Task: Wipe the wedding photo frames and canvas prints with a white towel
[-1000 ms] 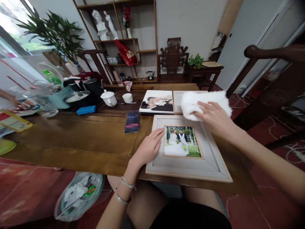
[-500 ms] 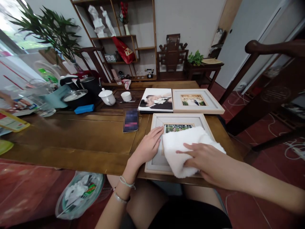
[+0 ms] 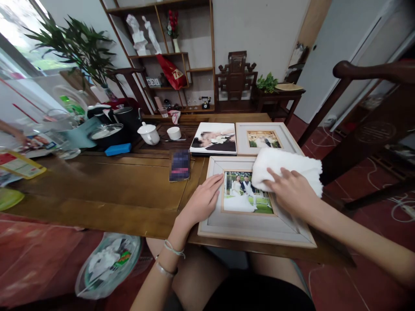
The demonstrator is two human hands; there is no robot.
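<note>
A pale picture frame [image 3: 259, 229] with a photo of a couple outdoors lies at the table's near edge. My left hand [image 3: 203, 199] rests flat on its left border, fingers stretched together toward the photo. Over the upper right part of the frame is a fluffy white cloth [image 3: 288, 164], and my right hand [image 3: 290, 192] has hold of it, pressing it down with the fingers. The cloth hides the frame's upper right corner and the photo's upper right edge.
Behind lie a photo album [image 3: 214, 137] and a second framed photo [image 3: 287, 136]. Left of the frame is a dark phone-sized item [image 3: 180, 165]. A white teapot [image 3: 149, 133], a cup [image 3: 174, 133] and a blue block [image 3: 118, 149] stand farther left. Below is a waste bin [image 3: 110, 259].
My right hand has moved the white cloth up and right across the frame, uncovering most of the photo and the lower border. My left hand has stayed on the left border.
</note>
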